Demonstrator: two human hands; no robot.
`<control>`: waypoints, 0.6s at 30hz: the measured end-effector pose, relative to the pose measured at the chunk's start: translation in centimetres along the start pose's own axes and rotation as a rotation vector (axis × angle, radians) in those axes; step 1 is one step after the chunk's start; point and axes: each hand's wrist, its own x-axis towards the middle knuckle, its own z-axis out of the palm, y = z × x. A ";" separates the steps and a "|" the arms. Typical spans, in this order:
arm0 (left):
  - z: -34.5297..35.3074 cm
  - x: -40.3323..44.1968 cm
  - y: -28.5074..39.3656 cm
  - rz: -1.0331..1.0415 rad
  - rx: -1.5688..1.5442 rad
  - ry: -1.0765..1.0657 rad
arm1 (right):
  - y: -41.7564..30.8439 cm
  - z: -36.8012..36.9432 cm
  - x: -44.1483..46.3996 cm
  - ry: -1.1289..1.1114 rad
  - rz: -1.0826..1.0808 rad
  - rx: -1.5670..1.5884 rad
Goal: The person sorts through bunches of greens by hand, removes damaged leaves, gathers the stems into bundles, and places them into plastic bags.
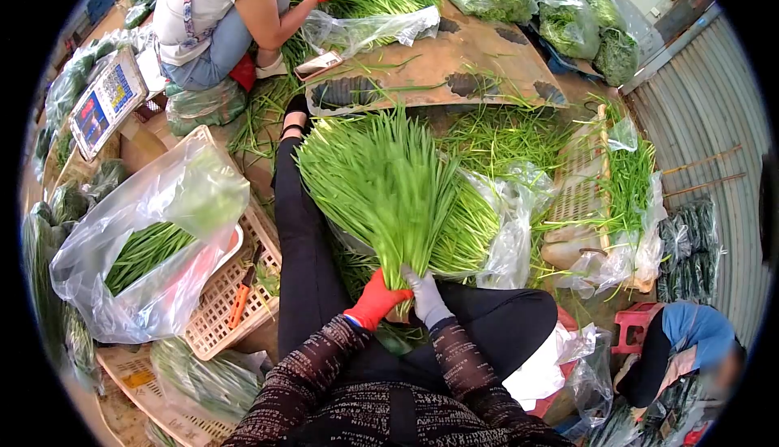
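A large fanned bunch of garlic chives [381, 183] stands up in front of me, its leaves spreading away from my body. My left hand [376, 298], in a red glove, is closed around the stalks near their lower end. On the other side my right hand [428, 296], in a grey glove, grips the same stalks, with its fingers partly hidden. Right behind the bunch lies a pile of more chives [466, 236], partly wrapped in a clear plastic sheet [513, 220].
To the left, a clear bag [122, 301] of chives sits on a plastic crate [223, 305] with an orange-handled knife [239, 305]. A scale display [107, 105] stands behind. One co-worker [219, 17] sits at the back left, another [690, 341] at lower right. A torn board [479, 62] lies ahead.
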 end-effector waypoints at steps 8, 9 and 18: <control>-1.8 2.5 -2.2 -0.480 -0.757 -0.092 | 0.8 -1.9 0.3 0.140 0.149 0.611; -2.3 2.8 -2.1 -0.717 -0.764 -0.054 | 1.2 -2.1 0.5 0.154 0.172 0.650; -4.1 3.3 -4.2 -0.589 -0.888 -0.007 | 1.7 -4.0 1.1 0.116 0.196 0.740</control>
